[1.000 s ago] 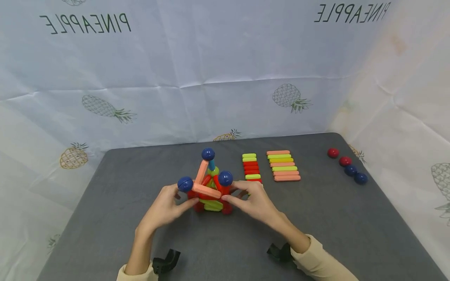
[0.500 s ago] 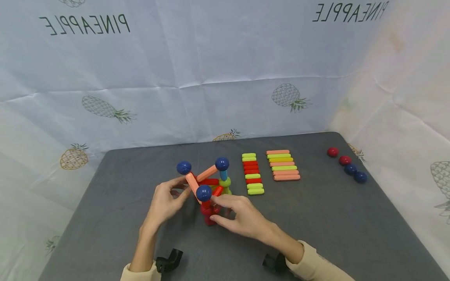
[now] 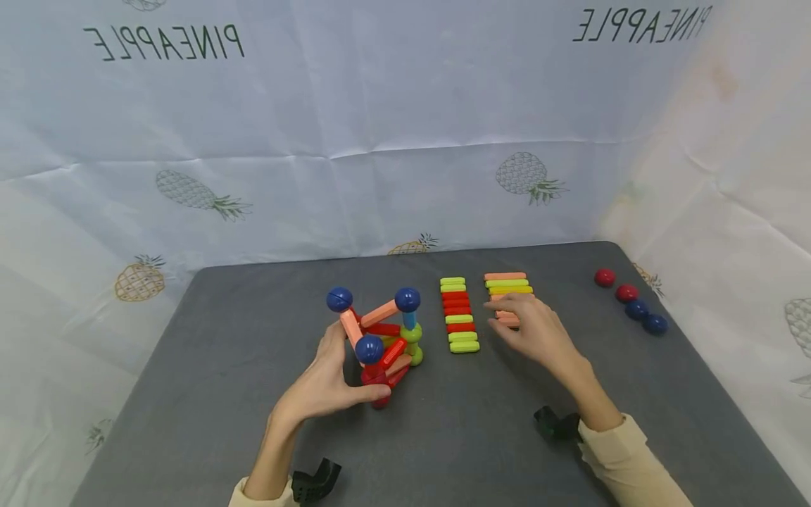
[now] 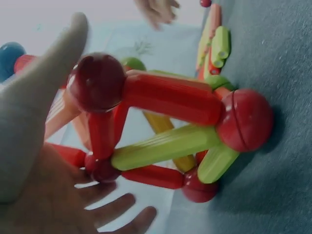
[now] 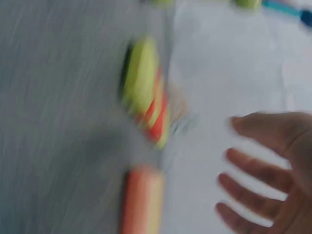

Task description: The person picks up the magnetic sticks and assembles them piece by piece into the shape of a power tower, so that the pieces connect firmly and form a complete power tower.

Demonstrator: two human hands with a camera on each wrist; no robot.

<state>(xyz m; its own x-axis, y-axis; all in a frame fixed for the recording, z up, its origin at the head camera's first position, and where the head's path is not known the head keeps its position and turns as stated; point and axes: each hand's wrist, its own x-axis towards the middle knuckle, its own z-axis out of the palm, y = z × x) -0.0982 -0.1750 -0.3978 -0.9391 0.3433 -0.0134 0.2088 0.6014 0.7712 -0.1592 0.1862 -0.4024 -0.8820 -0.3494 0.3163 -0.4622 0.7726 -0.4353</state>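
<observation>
A magnetic ball-and-stick structure stands on the dark table, with red and green balls below and blue balls on top. My left hand is around its left and near side. In the left wrist view the thumb lies by a red ball, and the other fingers are spread out straight beside the lower balls. Whether they press on it is hard to tell. My right hand hovers over the near end of a row of longer orange and yellow sticks, fingers apart, holding nothing; its wrist view is blurred.
A column of short red and lime sticks lies between the structure and my right hand. Red balls and blue balls sit in a line near the right table edge. A white pineapple-print cloth hangs behind the table.
The structure has turned, then stayed put. My right hand has let go of it and moved right to the longer sticks. My left thumb has shifted to the structure's near side.
</observation>
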